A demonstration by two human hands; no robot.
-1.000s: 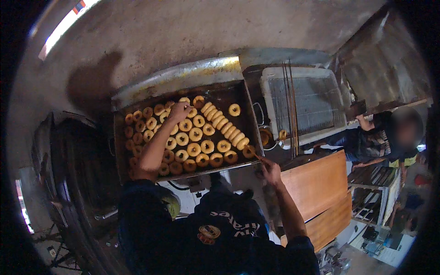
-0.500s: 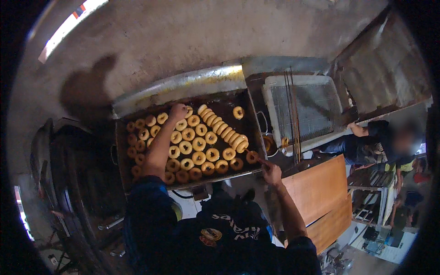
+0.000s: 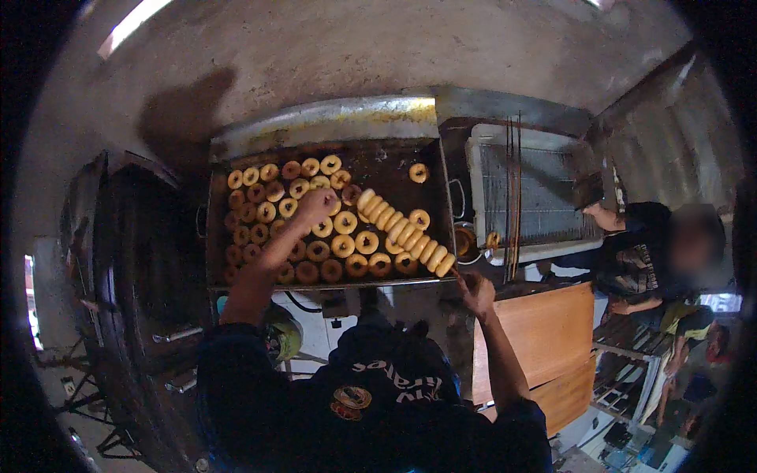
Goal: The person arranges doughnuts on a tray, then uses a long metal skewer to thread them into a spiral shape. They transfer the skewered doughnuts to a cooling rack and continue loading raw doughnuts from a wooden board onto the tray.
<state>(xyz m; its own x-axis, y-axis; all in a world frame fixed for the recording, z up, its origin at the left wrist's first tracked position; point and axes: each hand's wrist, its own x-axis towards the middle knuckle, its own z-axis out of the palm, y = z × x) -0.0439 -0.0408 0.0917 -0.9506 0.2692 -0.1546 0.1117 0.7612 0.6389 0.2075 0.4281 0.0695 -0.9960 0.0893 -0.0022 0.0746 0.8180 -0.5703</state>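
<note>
A wide rectangular frying pan [image 3: 402,150] holds many floating ring doughnuts [image 3: 344,222], some pale golden, others browner. My right hand [image 3: 476,295] grips the near end of a thin stick [image 3: 457,273] just past the pan's near right corner. Along that stick runs a tight slanting row of threaded doughnuts [image 3: 405,233], held over the pan. My left hand [image 3: 318,206] is low over the doughnuts, left of the row's far end. Its fingers are curled together, and whatever they hold is hidden.
Right of the pan lies a wire rack [image 3: 544,189] in a pale frame, with long thin rods [image 3: 514,197] across it. A co-worker's hand [image 3: 603,217] is by its right edge. A brown wooden board [image 3: 536,327] sits nearer. A dark cabinet [image 3: 146,252] stands left.
The row of doughnuts has shifted toward me and right with my right hand. My left hand, earlier at a doughnut by the stick's far end, has moved nearer. The view has shifted slightly.
</note>
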